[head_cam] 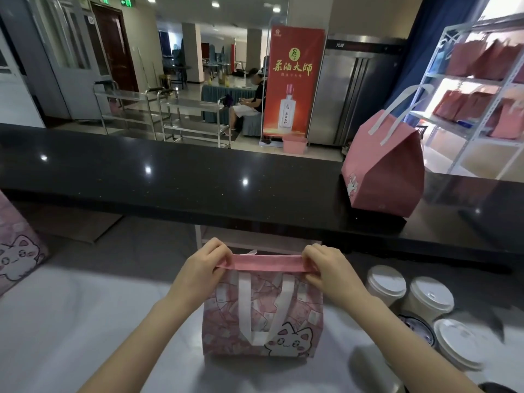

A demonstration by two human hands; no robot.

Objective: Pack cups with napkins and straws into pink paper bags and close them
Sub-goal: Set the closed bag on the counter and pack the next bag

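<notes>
My left hand (204,260) pinches the left end of the folded top edge (263,263) of the pink paper bag (295,316), fingers curled over the fold. My right hand (326,268) pinches the right end the same way, thumb under the strip and fingers on top. The fold lies flat between both hands as a plain pink band. Below it a white handle (246,307) hangs in a loop down the front of the bag, beside a printed cat face at the lower right corner. The bag stands upright on the white desk (85,321), right in front of me.

Just to the right of the bag I see white-lidded cups (431,296) standing close together on the same desk. A second patterned bag (17,245) shows at the left edge. Past my hands runs a black upper desk (170,180), and on its right part sits a closed pink bag (385,171) with its white handles up. Further right, a white shelf rack (465,131) holds more pink bags. A red banner (292,83) stands in the room behind.
</notes>
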